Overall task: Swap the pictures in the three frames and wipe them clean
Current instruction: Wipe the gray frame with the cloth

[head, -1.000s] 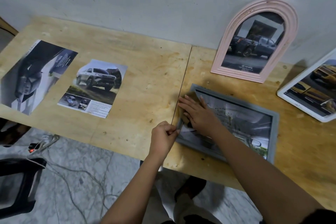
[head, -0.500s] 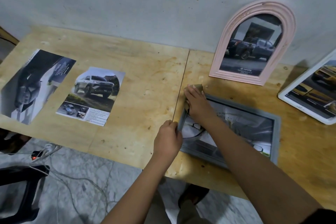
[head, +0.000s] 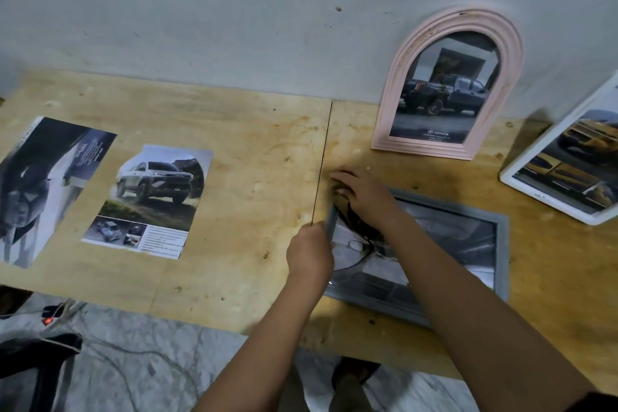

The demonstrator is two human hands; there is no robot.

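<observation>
A grey rectangular frame point(head: 501, 244) lies flat on the wooden table point(head: 254, 157) with a pale picture behind its glass. My left hand point(head: 309, 256) pinches the frame's left edge. My right hand point(head: 363, 196) lies over the frame's far left corner, pressing a small brownish cloth point(head: 341, 202) that is mostly hidden under the palm. A pink arched frame point(head: 394, 104) with a dark pickup picture leans on the wall. A white frame point(head: 515, 177) with a yellow car picture leans at the right edge. Two loose car prints lie at left: an SUV print point(head: 153, 201) and a dark print point(head: 43, 184).
The grey wall point(head: 267, 10) runs along the back of the table. A seam point(head: 322, 160) splits the tabletop into two boards. Below the front edge are a marble floor, cables with a red light point(head: 48, 320) and a dark object point(head: 36, 368). My feet show under the table.
My right hand has slid from the frame's left glass area up to its far left corner. My left hand has stayed on the left edge. The view has shifted down slightly.
</observation>
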